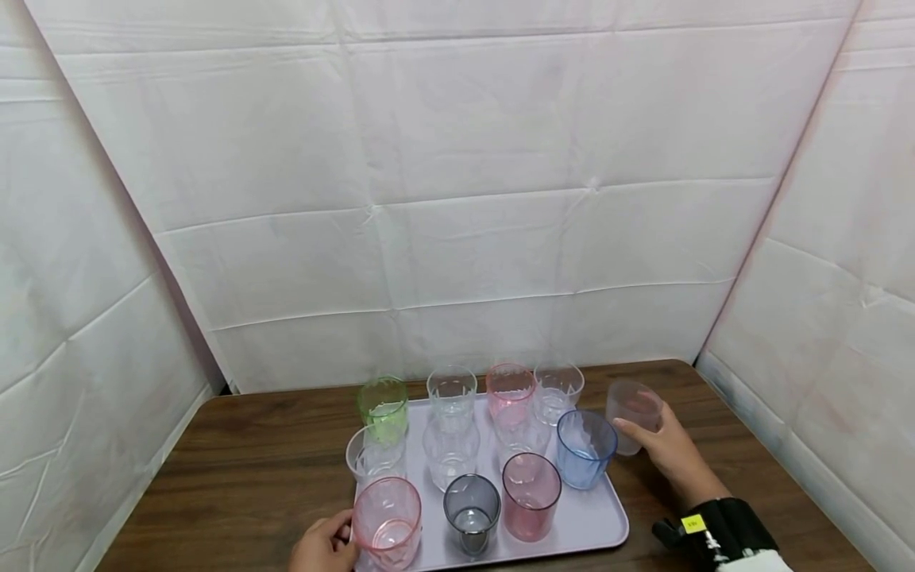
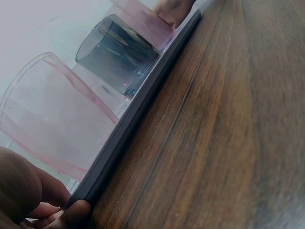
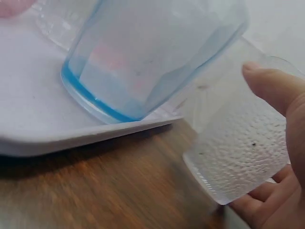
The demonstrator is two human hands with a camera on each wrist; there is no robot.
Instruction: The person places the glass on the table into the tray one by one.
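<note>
**Right hand holds a frosted cup just off the tray's right edge**

Broadly, a brown wooden table (image 1: 236,469) stands inside white fabric walls and carries a pale lilac tray (image 1: 593,520) in front of the person. Eleven plastic cups stand upright on the tray in rough rows: a green cup (image 1: 383,407) at the back left, clear ones in the middle, a blue cup (image 1: 585,447) at the right edge, and a grey cup (image 1: 471,512) and a dark pink cup (image 1: 530,496) in the front row.

The right hand (image 1: 668,449) is on the table to the right of the tray, wearing a black wrist strap. Its fingers (image 3: 271,88) and thumb curl around a frosted clear cup (image 1: 632,415), which sits off the tray, just beside the blue cup and slightly behind it. In the right wrist view the frosted cup (image 3: 238,143) leans a little, mouth up, its long axis near vertical; whether its base touches the table cannot be told. From this hand, the tray lies to the left.

The left hand (image 1: 325,546) is at the tray's front left corner. Its fingers (image 2: 71,212) curl over the tray's dark rim, beside a light pink cup (image 1: 388,523). The right hand is much the nearer to the frosted cup.
</note>
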